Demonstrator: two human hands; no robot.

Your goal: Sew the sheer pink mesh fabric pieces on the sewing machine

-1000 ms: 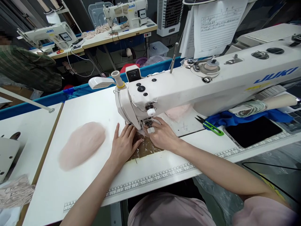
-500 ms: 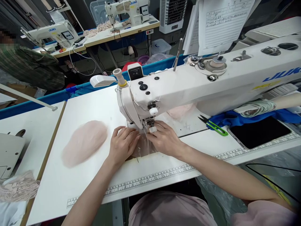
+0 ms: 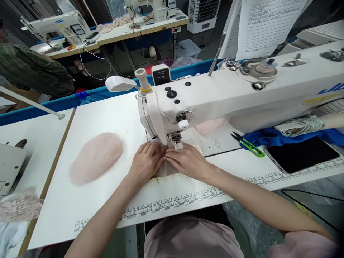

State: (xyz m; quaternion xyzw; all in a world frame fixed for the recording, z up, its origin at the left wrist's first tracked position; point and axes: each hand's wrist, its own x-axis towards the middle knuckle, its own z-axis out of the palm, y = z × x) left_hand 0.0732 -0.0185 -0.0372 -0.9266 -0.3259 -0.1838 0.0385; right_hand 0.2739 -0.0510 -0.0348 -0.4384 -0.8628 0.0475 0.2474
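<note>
Below the needle area of a white sewing machine, my left hand and my right hand meet with fingertips almost touching. Both have bent fingers and thumbs pressed inward, closed at the presser foot. Whatever they pinch is hidden by the fingers and the machine head. A shiny clear cover shows between and below the hands. Behind the needle lies a pale pink piece of fabric, partly covered by the machine arm. Another sheer pink fabric piece rests flat to the left of my left hand.
Green thread snips, a phone and blue cloth lie on the right. A printed ruler runs along the front edge. Lace sits at left. Across the blue trough, a person is near other machines.
My hands have drawn together at the needle, the right one shifting left over the clear cover. The whole view has shifted slightly. The flat pink piece has stayed in place.
</note>
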